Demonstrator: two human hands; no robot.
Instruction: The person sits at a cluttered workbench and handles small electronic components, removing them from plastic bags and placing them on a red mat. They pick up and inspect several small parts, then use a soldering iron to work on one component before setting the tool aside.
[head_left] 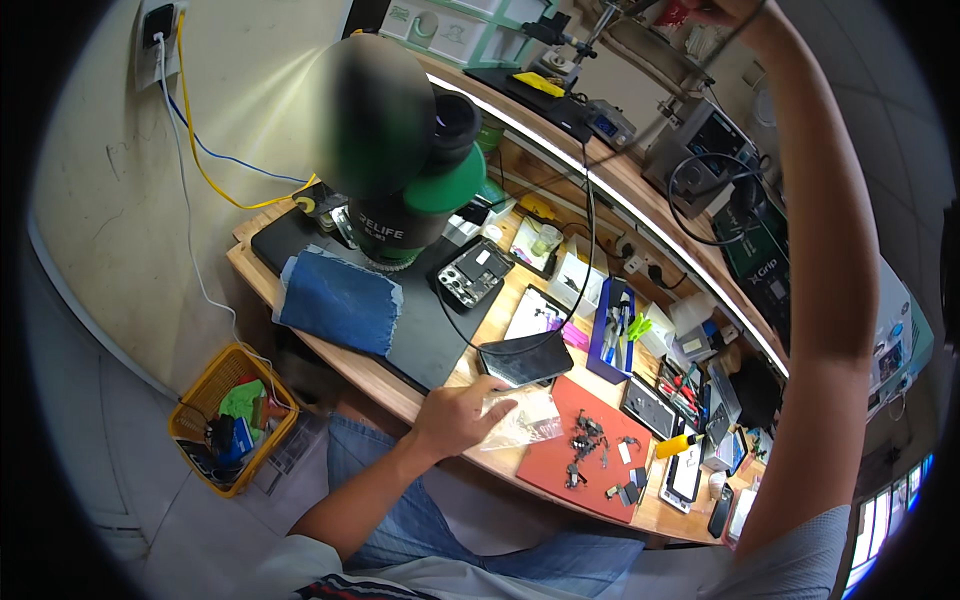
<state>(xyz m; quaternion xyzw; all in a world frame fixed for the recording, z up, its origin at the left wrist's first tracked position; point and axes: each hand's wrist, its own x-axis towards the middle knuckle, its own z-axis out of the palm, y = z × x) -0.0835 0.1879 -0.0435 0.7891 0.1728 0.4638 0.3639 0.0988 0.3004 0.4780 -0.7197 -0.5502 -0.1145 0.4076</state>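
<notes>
Resting left hand (pixel 462 412) on clear plastic bag (pixel 522 418), dark phone (pixel 525 358) just beyond, red mat (pixel 585 450) beside.

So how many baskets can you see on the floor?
1. The yellow basket sits on the floor left of the wooden desk, full of bits. Others may be hidden.

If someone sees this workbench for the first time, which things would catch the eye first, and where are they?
Probably the big black and green microscope standing at the back left of the wooden bench. Next, the left hand resting on a clear plastic bag at the front edge, beside a red mat strewn with small dark parts. The right arm reaches up to the shelf; its hand is cut off.
</notes>
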